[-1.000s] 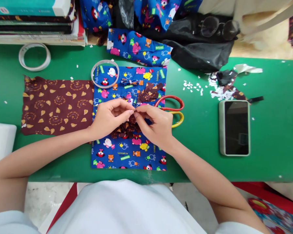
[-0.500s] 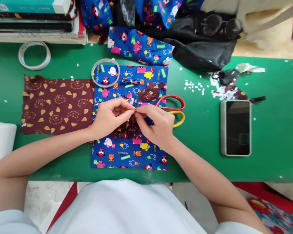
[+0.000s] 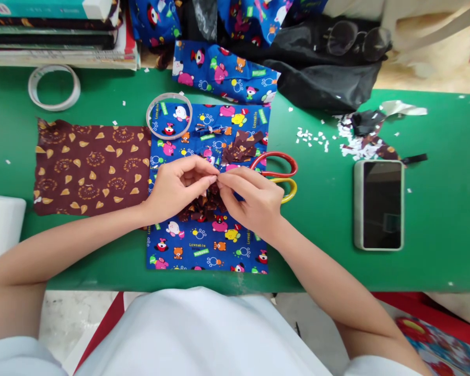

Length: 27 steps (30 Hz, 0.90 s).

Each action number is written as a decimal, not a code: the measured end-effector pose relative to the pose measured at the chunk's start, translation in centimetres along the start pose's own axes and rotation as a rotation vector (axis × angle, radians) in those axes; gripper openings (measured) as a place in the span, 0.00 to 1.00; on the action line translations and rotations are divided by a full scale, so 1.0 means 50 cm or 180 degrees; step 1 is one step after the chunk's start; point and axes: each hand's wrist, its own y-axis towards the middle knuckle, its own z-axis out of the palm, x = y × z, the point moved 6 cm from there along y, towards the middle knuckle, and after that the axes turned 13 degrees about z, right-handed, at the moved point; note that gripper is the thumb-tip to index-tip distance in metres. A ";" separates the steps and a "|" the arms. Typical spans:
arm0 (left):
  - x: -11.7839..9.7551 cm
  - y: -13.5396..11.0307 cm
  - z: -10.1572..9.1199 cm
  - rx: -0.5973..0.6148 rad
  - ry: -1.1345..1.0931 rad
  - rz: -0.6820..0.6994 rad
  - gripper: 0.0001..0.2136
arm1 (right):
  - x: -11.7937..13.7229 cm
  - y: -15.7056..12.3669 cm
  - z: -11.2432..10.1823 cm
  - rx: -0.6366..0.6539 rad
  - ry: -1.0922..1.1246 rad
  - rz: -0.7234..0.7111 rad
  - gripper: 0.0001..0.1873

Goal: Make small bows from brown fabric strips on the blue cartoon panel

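My left hand and my right hand meet fingertip to fingertip over a blue cartoon-print cloth on the green table. Both pinch a gathered piece of brown patterned fabric that bunches beneath my fingers. A small pile of brown fabric scraps lies just beyond my hands. Red and yellow scissor handles poke out from behind my right hand.
A flat brown leaf-print cloth lies at left. A clear tape ring and a white tape ring sit further back. A phone lies at right, paper bits behind it. Books, black bag and glasses at the back.
Almost nothing has moved. My fingertips have shifted slightly on the brown fabric while both hands stay in the same spot.
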 end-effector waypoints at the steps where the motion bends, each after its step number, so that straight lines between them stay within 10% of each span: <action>1: 0.001 0.000 -0.001 0.0000 0.0030 -0.0014 0.06 | 0.001 0.001 -0.001 0.0001 -0.0028 -0.0001 0.09; 27: -0.001 -0.002 0.007 0.0374 0.0334 0.0199 0.04 | 0.010 0.005 -0.004 -0.0032 -0.0241 -0.0066 0.07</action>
